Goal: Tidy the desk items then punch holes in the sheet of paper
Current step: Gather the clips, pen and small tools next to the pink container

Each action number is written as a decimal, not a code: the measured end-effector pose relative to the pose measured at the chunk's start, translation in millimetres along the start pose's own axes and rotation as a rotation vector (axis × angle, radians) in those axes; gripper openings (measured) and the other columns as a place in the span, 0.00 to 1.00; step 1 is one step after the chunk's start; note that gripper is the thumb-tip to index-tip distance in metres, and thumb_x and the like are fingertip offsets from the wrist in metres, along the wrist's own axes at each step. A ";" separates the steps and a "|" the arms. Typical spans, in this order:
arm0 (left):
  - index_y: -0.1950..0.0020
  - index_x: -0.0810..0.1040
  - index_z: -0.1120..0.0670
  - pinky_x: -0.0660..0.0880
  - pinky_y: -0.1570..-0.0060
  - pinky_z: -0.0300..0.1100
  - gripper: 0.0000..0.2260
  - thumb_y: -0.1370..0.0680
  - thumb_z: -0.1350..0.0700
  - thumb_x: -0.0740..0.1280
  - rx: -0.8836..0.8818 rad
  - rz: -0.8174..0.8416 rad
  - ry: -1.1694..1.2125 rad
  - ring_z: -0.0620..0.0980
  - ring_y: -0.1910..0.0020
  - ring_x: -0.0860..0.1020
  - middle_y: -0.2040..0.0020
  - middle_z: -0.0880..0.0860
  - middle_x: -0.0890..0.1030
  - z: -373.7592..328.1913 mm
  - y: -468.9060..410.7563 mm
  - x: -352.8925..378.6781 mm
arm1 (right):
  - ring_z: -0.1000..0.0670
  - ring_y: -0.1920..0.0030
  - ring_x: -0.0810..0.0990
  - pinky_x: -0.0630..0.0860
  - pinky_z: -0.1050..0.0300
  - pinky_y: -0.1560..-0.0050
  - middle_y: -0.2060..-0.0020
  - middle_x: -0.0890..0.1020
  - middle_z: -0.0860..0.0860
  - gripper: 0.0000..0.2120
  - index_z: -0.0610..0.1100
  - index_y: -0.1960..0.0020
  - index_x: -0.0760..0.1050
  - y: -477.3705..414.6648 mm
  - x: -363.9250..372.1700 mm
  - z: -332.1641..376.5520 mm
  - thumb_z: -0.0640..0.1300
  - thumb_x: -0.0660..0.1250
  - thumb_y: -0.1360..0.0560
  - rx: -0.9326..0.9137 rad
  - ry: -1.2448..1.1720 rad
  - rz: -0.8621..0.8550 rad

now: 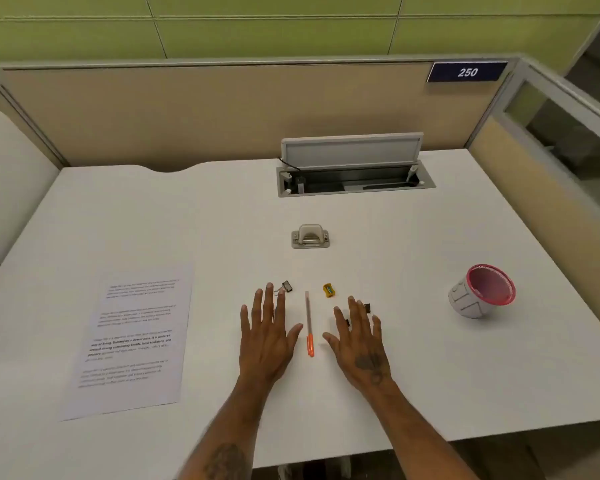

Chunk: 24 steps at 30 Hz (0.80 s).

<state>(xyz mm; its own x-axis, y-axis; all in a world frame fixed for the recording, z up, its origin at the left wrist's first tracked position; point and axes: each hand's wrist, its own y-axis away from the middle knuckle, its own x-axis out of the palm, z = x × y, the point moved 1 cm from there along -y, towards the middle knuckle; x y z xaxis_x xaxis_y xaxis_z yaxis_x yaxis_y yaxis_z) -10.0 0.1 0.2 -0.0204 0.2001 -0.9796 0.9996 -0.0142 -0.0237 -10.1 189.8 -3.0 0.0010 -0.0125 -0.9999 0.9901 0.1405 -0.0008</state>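
Observation:
My left hand (267,332) and my right hand (359,337) lie flat and open on the white desk (413,358), palms down, holding nothing. Between them lies a pen (309,325) with an orange cap. A black binder clip (285,286) sits just beyond my left fingertips. A yellow sharpener (328,290) lies past the pen's far end. Another black clip (367,307) peeks out beside my right fingers. A grey hole punch (310,236) stands farther back at the centre. A printed sheet of paper (132,341) lies flat at the left.
A white mesh cup with a pink rim (480,292) stands tilted at the right. An open cable hatch (354,174) is sunk into the desk at the back. Beige partition walls (205,109) close off the back and right. The desk's front edge runs below my forearms.

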 end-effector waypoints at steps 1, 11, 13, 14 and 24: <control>0.20 0.49 0.52 0.48 0.24 0.59 0.34 0.21 0.35 0.43 -0.024 0.020 -0.011 0.56 0.20 0.46 0.19 0.55 0.46 -0.9 1.2 -0.5 | 0.39 0.32 0.74 0.74 0.39 0.39 0.31 0.74 0.39 0.31 0.43 0.31 0.73 -1.1 3.3 -1.2 0.60 0.44 0.19 0.010 -0.005 0.039; 0.23 0.61 0.53 0.69 0.36 0.52 0.32 0.22 0.37 0.59 -0.319 0.022 0.104 0.56 0.30 0.67 0.25 0.56 0.66 -6.8 -0.6 9.1 | 0.44 0.51 0.85 0.82 0.53 0.64 0.45 0.83 0.40 0.21 0.45 0.42 0.82 -5.5 10.1 -6.5 0.46 0.79 0.34 -0.029 -0.113 0.070; 0.22 0.59 0.52 0.72 0.42 0.50 0.33 0.22 0.37 0.59 -0.347 0.045 0.111 0.55 0.33 0.69 0.29 0.55 0.68 -7.3 -3.5 9.4 | 0.43 0.53 0.85 0.82 0.53 0.65 0.47 0.84 0.40 0.20 0.43 0.45 0.83 -6.8 12.5 -6.2 0.44 0.80 0.35 -0.030 -0.141 0.044; 0.22 0.59 0.52 0.73 0.45 0.49 0.33 0.22 0.37 0.59 -0.359 0.053 0.102 0.55 0.36 0.71 0.31 0.55 0.69 -7.8 -5.3 8.9 | 0.43 0.54 0.85 0.82 0.53 0.66 0.49 0.84 0.40 0.19 0.43 0.47 0.84 -7.6 12.9 -6.4 0.42 0.81 0.36 -0.029 -0.154 0.032; 0.25 0.65 0.54 0.73 0.60 0.48 0.21 0.19 0.58 0.59 -0.395 0.074 0.153 0.57 0.50 0.76 0.41 0.58 0.72 -16.8 -19.0 9.5 | 0.49 0.72 0.79 0.76 0.61 0.78 0.67 0.81 0.47 0.12 0.42 0.60 0.82 -33.0 3.3 -14.1 0.39 0.82 0.40 -0.099 -0.212 -0.090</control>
<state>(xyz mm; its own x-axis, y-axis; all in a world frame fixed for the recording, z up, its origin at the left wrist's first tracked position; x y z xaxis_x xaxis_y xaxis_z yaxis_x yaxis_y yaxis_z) -28.8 18.7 -5.3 0.0252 0.3559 -0.9342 0.9294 0.3359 0.1531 -44.7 199.1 -6.5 -0.0467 -0.2353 -0.9708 0.9689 0.2259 -0.1013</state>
